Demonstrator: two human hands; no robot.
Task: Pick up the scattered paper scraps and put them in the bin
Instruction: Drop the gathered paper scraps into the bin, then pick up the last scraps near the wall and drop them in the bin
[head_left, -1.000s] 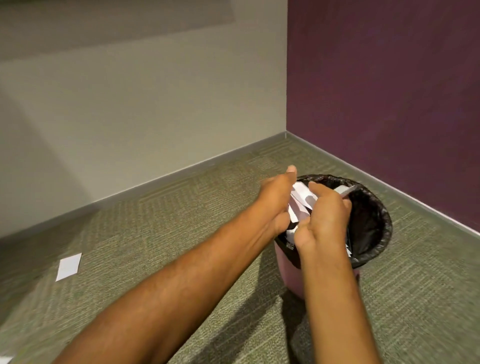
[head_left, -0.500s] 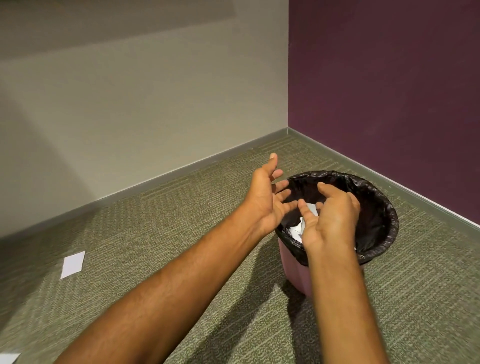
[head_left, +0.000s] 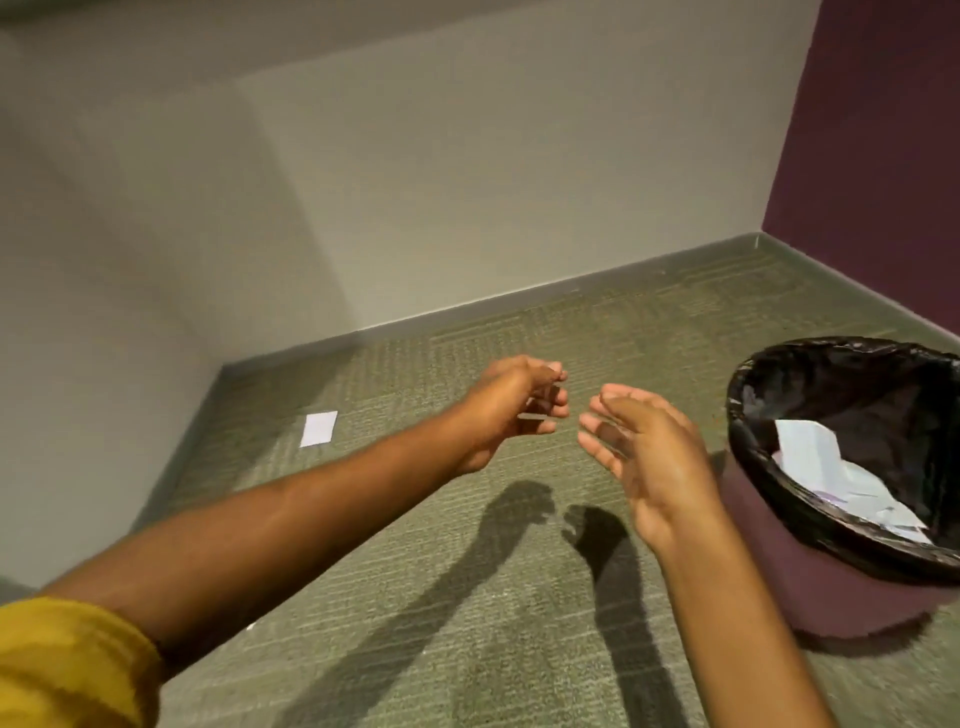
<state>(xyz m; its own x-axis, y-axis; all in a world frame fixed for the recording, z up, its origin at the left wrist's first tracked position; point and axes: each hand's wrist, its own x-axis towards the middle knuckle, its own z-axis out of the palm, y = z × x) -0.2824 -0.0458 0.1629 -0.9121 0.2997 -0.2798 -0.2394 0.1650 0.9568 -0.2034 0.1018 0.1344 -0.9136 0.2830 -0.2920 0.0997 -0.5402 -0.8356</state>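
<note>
A pink bin (head_left: 810, 582) lined with a black bag stands on the carpet at the right, with white paper scraps (head_left: 826, 462) lying inside it. One white paper scrap (head_left: 319, 428) lies flat on the carpet near the left wall. My left hand (head_left: 511, 410) hovers over the floor at the centre, fingers loosely curled and holding nothing. To its right, my right hand (head_left: 644, 452) is open, palm facing left, just left of the bin and clear of its rim.
Green patterned carpet (head_left: 467, 597) covers the floor. A beige wall (head_left: 415, 182) runs along the back and left, and a purple wall (head_left: 883, 130) stands at the right. A tiny white speck (head_left: 251, 626) lies beside my left forearm.
Both hands dropped the scraps into the bin, then drew back left, away from it. The view has swung left, so the bin now sits at the right edge.
</note>
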